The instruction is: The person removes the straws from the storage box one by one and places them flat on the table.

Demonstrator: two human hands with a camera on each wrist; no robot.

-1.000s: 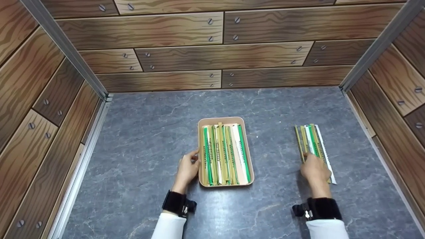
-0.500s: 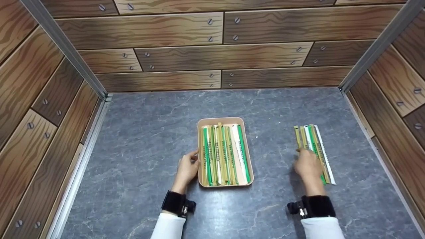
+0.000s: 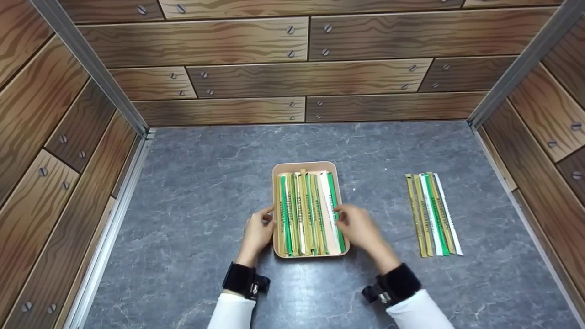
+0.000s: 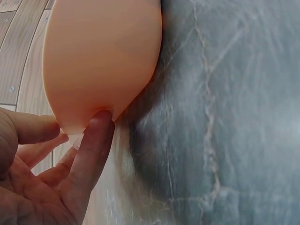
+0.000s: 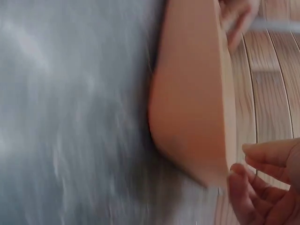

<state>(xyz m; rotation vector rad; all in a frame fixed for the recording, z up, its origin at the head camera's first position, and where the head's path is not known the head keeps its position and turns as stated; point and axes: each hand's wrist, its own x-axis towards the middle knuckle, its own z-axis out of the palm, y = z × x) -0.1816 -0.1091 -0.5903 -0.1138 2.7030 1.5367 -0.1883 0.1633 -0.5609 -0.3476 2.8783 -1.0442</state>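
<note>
A shallow tan tray [image 3: 305, 166] on the table holds several long, thin paper-wrapped sticks [image 3: 299, 214] in green, white and gold-brown. At the tray's left side my left hand [image 3: 259, 232] grips the edge; in the left wrist view its fingers meet the tray's wall [image 4: 103, 56] and rim. My right hand [image 3: 361, 228] is at the tray's right rim, fingertips over the edge beside a green stick. In the right wrist view that hand [image 5: 269, 183] has thumb and fingers apart, nothing between them, close to the rim.
To the right, a row of several similar wrapped sticks [image 3: 432, 214] lies side by side on the grey marbled table [image 3: 205, 169]. Wood-patterned panels [image 3: 228, 77] enclose the back and both sides.
My right hand has left the row of sticks on the right, nudging the leftmost one on the way, and moved left to the tray. The left hand has stayed put.
</note>
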